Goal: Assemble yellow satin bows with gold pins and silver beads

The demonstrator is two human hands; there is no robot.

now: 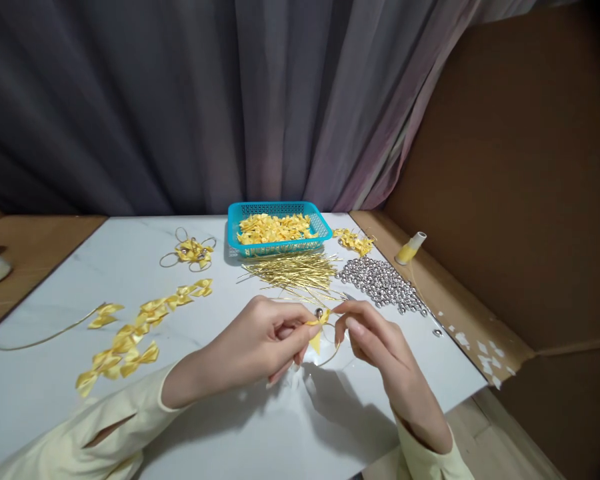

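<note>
My left hand (277, 339) pinches a yellow ribbon bow (316, 341) between thumb and fingers, just above the table. A shiny silver bell (319, 313) sits at the top of the bow. From the bow a thin gold cord (331, 357) curves round in a loop toward my right hand (375, 337). The right fingers are bent, with the index fingertip at the bow's edge and another fingertip against the cord. The exact grip of the right fingers is partly hidden.
A blue basket (235, 230) holds many yellow bows. Before it lie gold cords (295, 272), with silver bells (383, 283) to the right. Loose bows (125, 338) line the left side; looped bows (194, 252) lie behind them. A thread spool (411, 248) stands on cardboard at right.
</note>
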